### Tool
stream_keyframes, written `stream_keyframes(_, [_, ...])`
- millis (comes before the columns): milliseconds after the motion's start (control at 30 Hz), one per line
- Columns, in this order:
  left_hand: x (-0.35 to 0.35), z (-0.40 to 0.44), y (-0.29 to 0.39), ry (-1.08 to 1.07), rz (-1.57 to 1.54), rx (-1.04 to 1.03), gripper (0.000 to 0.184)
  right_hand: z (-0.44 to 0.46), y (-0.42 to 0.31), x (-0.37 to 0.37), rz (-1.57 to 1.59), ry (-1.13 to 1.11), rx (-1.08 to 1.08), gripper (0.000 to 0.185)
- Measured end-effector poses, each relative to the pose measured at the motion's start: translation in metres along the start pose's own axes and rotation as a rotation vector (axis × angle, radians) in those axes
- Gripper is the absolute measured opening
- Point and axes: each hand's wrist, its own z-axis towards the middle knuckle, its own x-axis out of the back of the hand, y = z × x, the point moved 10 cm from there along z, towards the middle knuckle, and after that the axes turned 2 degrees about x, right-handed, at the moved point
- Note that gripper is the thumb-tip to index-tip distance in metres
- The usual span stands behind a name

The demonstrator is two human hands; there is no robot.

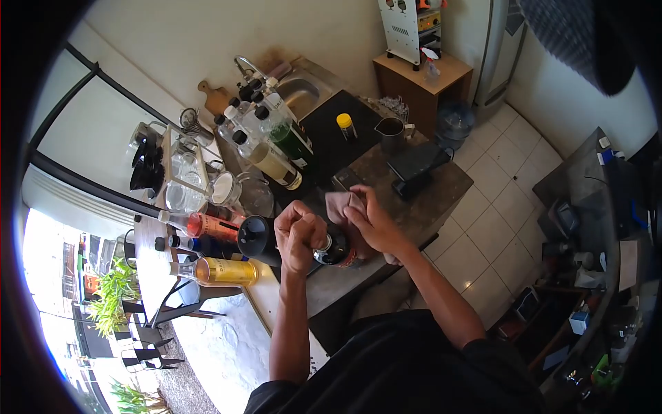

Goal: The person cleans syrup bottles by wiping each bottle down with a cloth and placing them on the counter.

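A dark bottle with a glossy rounded side stands at the counter's near edge, between my hands. My left hand is closed just to its left, fingers curled in close to the bottle; whatever they hold is too small or hidden to name. Above and right of the bottle, my right hand is closed on a brownish cloth, which hangs down beside the bottle. A black round-topped container sits left of my left hand.
Several bottles stand by the sink. Bottles of red liquid and yellow liquid are at the left. Beyond my hands are a yellow-capped container, a metal pitcher and a black device.
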Motion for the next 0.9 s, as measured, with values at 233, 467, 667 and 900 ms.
stream_keyframes(233, [0.001, 0.003, 0.003, 0.074, 0.067, -0.05, 0.028, 0.017, -0.03, -0.046, -0.418, -0.273, 0.418, 0.026])
stream_keyframes(467, [0.0, 0.004, 0.002, -0.024, 0.033, -0.045, 0.03, 0.005, 0.097, -0.044, 0.186, -0.42, -0.268, 0.037])
stream_keyframes(667, [-0.002, 0.006, -0.001, -0.065, -0.054, -0.018, 0.033, 0.009, 0.01, -0.01, 0.149, -0.12, -0.169, 0.038])
stream_keyframes(900, [-0.005, 0.005, 0.001, -0.167, -0.039, -0.043, 0.037, 0.019, 0.026, -0.053, -0.127, -0.573, 0.022, 0.042])
